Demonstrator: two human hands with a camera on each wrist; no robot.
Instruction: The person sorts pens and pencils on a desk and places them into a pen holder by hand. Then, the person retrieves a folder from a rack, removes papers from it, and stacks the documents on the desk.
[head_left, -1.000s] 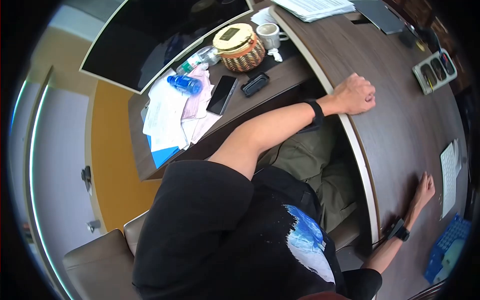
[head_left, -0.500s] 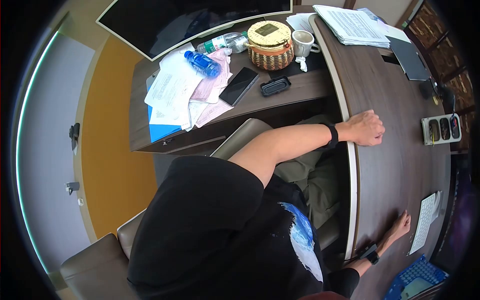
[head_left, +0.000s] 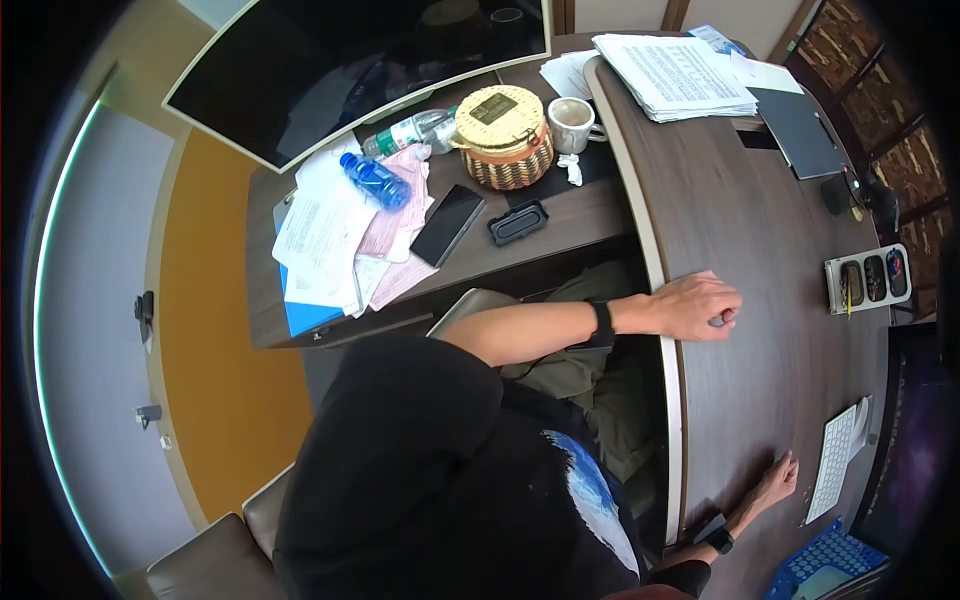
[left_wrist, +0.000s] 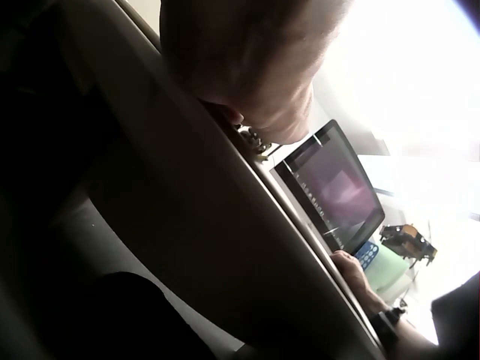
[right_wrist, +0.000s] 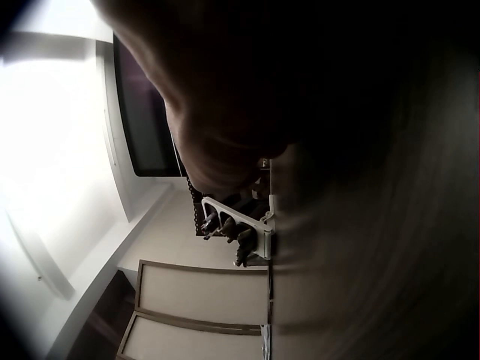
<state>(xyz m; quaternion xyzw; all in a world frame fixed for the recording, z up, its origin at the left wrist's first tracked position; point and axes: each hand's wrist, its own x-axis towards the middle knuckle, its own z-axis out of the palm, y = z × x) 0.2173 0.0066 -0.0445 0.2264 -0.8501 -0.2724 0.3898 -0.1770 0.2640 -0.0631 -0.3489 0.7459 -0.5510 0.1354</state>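
My left hand rests on the desk close to its pale front edge, fingers curled in. A small grey object shows at those fingers; most of it is hidden and its kind is unclear. In the left wrist view the underside of this hand appears dark and large. Farther along the desk, my right hand lies with curled fingers beside the white keyboard, with no object visible in it. The right wrist view has that hand in shadow.
Ahead stand a monitor and a white tray of eyeglasses. Papers lie at the desk's far end. On the side cabinet are a woven basket, a mug, a blue bottle and a phone.
The head view has shifted. Both hands keep their places on the desk, and the left has turned slightly, so a small grey object now shows at its fingers.
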